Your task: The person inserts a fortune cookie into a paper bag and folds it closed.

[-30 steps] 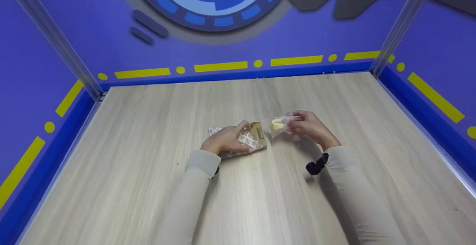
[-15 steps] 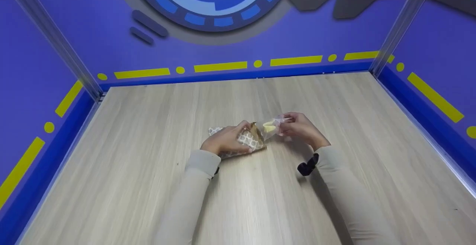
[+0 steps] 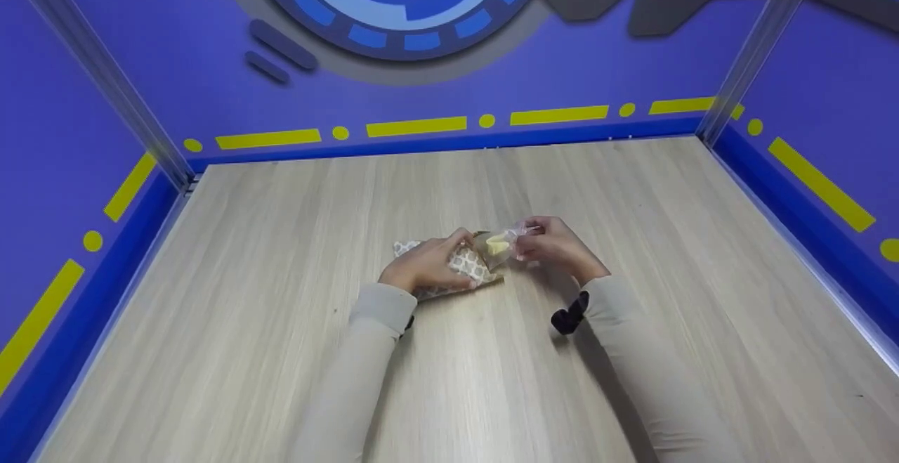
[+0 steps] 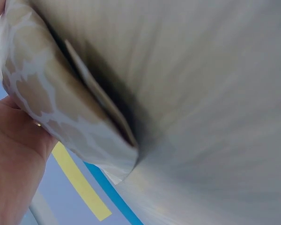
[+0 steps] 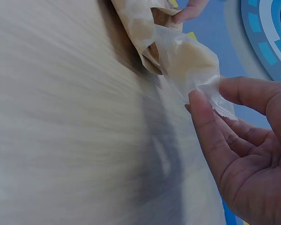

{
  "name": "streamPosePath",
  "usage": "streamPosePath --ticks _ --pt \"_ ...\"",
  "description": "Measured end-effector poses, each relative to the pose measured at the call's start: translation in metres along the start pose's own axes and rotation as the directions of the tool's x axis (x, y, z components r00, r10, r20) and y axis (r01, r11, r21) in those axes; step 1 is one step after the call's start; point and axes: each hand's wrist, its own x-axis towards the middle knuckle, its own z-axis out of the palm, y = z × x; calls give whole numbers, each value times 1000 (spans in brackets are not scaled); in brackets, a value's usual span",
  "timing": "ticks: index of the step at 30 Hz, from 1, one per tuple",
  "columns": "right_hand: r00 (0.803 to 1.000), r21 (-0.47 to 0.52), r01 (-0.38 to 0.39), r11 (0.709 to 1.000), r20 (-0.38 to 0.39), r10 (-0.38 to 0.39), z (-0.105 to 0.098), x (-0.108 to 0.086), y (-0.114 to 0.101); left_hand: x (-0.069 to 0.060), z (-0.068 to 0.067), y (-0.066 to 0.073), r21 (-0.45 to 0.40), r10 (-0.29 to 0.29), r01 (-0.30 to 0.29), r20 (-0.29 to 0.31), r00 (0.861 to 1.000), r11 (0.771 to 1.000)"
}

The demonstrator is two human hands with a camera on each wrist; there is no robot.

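Note:
My left hand (image 3: 430,263) grips a patterned paper bag (image 3: 469,263), white with brownish-grey patches, lying on its side with its open mouth to the right. Between thumb and fingers, my right hand (image 3: 558,246) pinches the crimped end of a clear plastic packet (image 5: 182,65) with a pale yellow piece inside. The far end of that packet is at the bag's mouth, partly within it in the right wrist view. The yellow piece's exact kind is hard to tell through the film. In the left wrist view the bag's folded bottom (image 4: 103,108) shows beside the palm.
A light wood-grain table (image 3: 281,350) lies under both hands. Blue-purple panels (image 3: 421,98) with yellow marks stand behind it and at both sides. A dark strap-mounted device (image 3: 570,314) sits on the right wrist.
My right hand has moved left, bringing the plastic packet from beside the bag to its mouth and partly in. The left hand and bag have stayed in place.

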Motion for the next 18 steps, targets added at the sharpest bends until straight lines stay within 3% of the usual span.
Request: streamPosePath --ticks 8,18 --pt "999 1 -35 999 -8 35 8 2 0 0 0 0 -4 7 -7 -1 1000 1000" --pt "1000 23 0 1000 -25 0 22 7 3 1 0 1 4 -6 6 -3 1000 1000"
